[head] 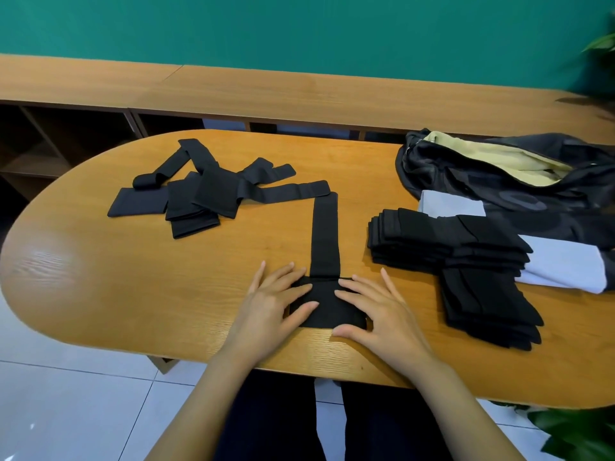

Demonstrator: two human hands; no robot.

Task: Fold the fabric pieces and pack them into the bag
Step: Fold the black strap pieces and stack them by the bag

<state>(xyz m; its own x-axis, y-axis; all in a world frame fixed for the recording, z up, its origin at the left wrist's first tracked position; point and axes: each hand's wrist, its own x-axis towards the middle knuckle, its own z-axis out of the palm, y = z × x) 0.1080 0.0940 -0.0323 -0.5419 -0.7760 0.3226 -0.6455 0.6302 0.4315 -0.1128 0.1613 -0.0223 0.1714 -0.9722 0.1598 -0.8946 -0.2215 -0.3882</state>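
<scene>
Head camera view, looking down at a black fabric strip (325, 234) lying on an oval wooden table (133, 294), close to the near edge. The strip's near end is folded into a thicker square pad, and its long narrow tail runs straight away from the person toward the far side. Both hands lie flat on that folded end with fingers straight and spread: the left hand (273, 304) presses its left side, the right hand (376, 311) presses its right side, thumb at the pad's near edge. Neither hand grips anything. To the far left sits a loose, tangled pile of unfolded black strips (199, 191), one of its ends almost touching the tail's tip. To the right, a neat stack of folded black pieces (459, 261) rests partly on a pale grey cloth (562, 267). Beyond that lies an open dark bag (532, 181) with a yellow lining. Green leaves (579, 430) show at the lower right.
</scene>
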